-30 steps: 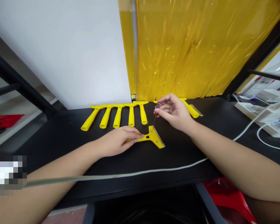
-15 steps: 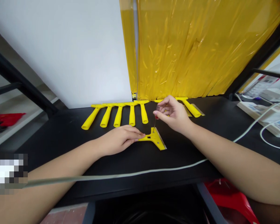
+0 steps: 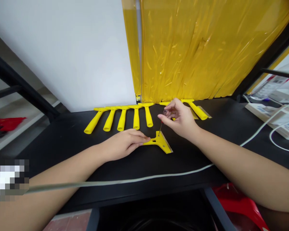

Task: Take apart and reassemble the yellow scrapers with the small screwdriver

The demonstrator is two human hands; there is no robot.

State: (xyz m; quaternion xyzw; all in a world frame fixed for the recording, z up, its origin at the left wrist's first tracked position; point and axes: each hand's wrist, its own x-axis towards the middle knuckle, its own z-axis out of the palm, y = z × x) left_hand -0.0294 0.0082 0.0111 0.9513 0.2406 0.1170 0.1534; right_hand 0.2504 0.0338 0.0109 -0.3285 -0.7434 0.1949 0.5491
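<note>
A yellow scraper (image 3: 162, 143) with a metal blade along its wide end lies on the black table, its head pointing right. My left hand (image 3: 127, 142) is closed round the handle and covers most of it. Above the head, my right hand (image 3: 179, 118) pinches a small screwdriver (image 3: 161, 127) by its clear and red handle. The screwdriver's tip meets the upper screw on the scraper head; a second screw shows lower down. Behind my left hand, several yellow scraper handles (image 3: 121, 119) lie in a row. Partly behind my right hand are more yellow scrapers (image 3: 198, 111) with blades.
A pale cable (image 3: 144, 177) crosses the front of the black table (image 3: 62, 141) and passes by both forearms. White boxes (image 3: 272, 118) and another cable sit at the right. A white panel (image 3: 62, 51) and yellow plastic sheeting (image 3: 195, 48) stand along the back.
The screwdriver has tilted slightly in my right hand, its tip staying at the upper screw. The scraper head has shifted very slightly; my left hand keeps its hold.
</note>
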